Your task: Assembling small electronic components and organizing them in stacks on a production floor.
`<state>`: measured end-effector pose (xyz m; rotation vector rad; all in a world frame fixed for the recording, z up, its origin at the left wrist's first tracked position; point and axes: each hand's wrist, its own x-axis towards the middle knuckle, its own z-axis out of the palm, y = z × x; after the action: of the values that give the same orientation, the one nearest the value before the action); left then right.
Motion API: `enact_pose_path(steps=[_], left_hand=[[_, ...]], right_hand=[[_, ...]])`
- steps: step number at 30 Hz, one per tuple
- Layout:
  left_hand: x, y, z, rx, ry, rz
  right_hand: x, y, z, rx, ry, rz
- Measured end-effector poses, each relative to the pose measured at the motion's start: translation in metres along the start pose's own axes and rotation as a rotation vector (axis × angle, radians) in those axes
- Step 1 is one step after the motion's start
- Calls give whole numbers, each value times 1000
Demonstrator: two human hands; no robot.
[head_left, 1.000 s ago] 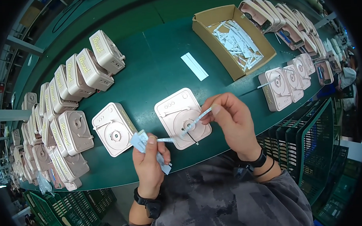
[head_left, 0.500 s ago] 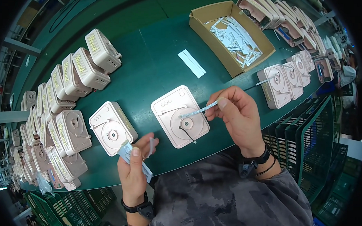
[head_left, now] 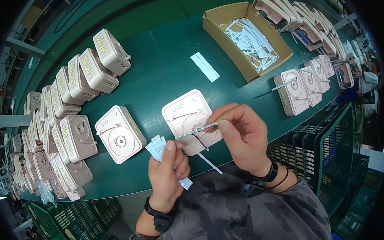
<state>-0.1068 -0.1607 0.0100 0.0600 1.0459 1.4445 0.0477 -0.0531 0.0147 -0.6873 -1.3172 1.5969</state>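
A narrow strip with evenly spaced pale segments, like an LED strip (head_left: 196, 131), is pinched by its right end in my right hand (head_left: 247, 139). Its other end reaches my left hand (head_left: 165, 177), whose fingers are closed round a bundle of flat white-blue strips (head_left: 158, 148). Both hands are over a pale pink, turntable-shaped casing (head_left: 185, 104) lying flat in front of me. A short black cable (head_left: 200, 143) sticks up from its round recess, partly behind the strip. By the casing's near edge lies a thin white strip (head_left: 210, 164).
Left of it lies a second pink casing (head_left: 127, 114), with rows of similar casings (head_left: 79, 131) beyond. A cardboard box (head_left: 231, 47) of white strips stands at the back right, near a white sheet (head_left: 205, 67). More casings (head_left: 290, 97) line the right. Green crates (head_left: 317, 153) stand below the table.
My left hand has moved right and up, to the casing. The pale strip by its fingers is gone from there; a thin white strip now lies at the casing's near edge. My right hand has shifted slightly nearer.
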Motion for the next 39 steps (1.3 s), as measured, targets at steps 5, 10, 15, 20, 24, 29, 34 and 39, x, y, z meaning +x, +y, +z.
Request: enact_pose_path(steps=[5, 10, 15, 20, 24, 29, 34, 39], left_hand=[[5, 7, 7, 158, -13, -36], [7, 6, 1, 87, 58, 96], [3, 14, -22, 85, 78, 207], [-2, 20, -34, 262, 45, 233], [-1, 15, -31, 544, -62, 198], [6, 11, -22, 507, -89, 84], [13, 8, -19, 477, -80, 87], [12, 8, -19, 581, -58, 165]], right_hand=[[-4, 4, -4, -83, -142, -30], [-1, -7, -15, -239, -381, -112], [-6, -8, -30, -532, -471, -169], [-6, -1, -30, -914, -480, -310], [1, 8, -29, -908, -463, -408], [9, 17, -19, -793, -378, -374], [9, 24, -4, -744, -334, -415], [11, 24, -4, -694, -326, -212]])
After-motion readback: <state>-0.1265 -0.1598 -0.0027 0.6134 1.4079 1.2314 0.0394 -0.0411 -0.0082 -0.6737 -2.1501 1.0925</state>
